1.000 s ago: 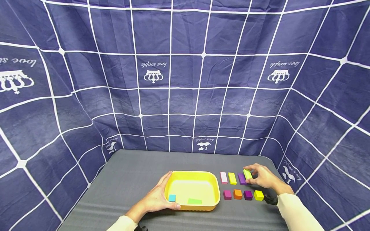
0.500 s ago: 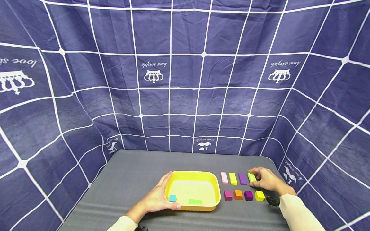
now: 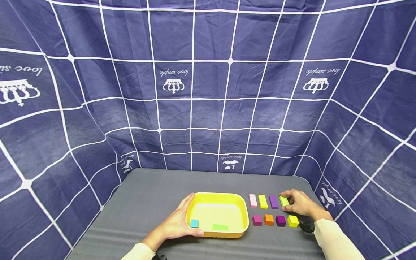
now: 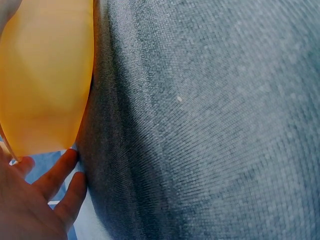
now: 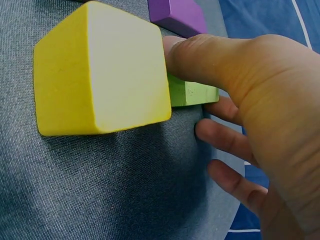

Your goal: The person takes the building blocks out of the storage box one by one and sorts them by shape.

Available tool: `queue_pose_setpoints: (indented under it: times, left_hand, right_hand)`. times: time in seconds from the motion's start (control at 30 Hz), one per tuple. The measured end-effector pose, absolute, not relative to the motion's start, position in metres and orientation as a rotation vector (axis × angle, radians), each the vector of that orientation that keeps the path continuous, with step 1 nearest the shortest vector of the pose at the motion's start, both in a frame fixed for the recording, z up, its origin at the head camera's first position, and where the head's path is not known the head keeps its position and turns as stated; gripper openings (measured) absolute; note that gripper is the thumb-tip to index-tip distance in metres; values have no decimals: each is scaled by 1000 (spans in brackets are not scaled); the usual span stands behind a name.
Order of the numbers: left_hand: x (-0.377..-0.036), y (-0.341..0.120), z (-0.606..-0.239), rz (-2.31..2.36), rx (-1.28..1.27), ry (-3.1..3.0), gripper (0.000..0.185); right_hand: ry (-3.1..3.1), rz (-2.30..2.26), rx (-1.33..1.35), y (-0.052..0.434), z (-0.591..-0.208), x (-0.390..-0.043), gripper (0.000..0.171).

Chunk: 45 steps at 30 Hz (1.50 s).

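A yellow tray [image 3: 240, 213] sits on the grey mat and holds a cyan cube [image 3: 194, 223] and a flat green block [image 3: 220, 227]. My left hand [image 3: 177, 224] grips the tray's left rim, thumb over the far corner; the left wrist view shows the tray wall [image 4: 45, 75] against my fingers [image 4: 60, 175]. My right hand [image 3: 299, 204] pinches a light green block [image 3: 283, 200] lying at the right end of the far row. In the right wrist view my thumb [image 5: 200, 55] presses that light green block [image 5: 192, 92], just behind a yellow cube [image 5: 105, 70].
The far row holds a pink block [image 3: 252, 200], a yellow block [image 3: 262, 201] and a purple block [image 3: 274, 202]. The near row has magenta [image 3: 257, 220], orange [image 3: 268, 219], purple [image 3: 280, 220] and yellow [image 3: 293, 220] cubes. Blue checked cloth walls enclose the mat [image 3: 146, 202].
My right hand carried the light green block rightward and down from over the purple block onto the mat beside it. The left hand and tray stayed put.
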State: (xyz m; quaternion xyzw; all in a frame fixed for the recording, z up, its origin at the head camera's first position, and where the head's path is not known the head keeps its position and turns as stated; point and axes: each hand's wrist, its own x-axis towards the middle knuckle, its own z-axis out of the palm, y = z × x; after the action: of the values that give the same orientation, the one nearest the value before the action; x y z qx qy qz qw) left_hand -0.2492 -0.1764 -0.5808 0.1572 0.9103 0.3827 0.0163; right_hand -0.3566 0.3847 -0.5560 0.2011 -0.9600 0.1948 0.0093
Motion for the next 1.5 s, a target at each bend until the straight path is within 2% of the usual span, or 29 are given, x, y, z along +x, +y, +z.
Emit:
queue_pose_setpoints:
  times: [0.27,0.43,0.57,0.73,0.97,1.5]
  left_hand:
    - [-248,-176,-579,1187,478,2829,153]
    - [-247,-175,-578,1179,488,2833,152]
    - [-246,-175,-577,1168,495,2835,153]
    - [-246,-175,-578,1173,499,2827,154]
    - [-248,-176,-578,1176,503,2822,155]
    - [-247,-176,-576,1188,504,2815,155]
  right_hand:
    - [-2876,738,778,398,-571,-363,59]
    - [-2877,747,732,394,-567,-360,60]
    - [-2948,684,628,380,-552,-350,62]
    - [-2904,622,642,366,-542,-346,59]
    - [-2812,621,731,341,-531,-342,52]
    - [-2734,496,979,274,-501,-324,56]
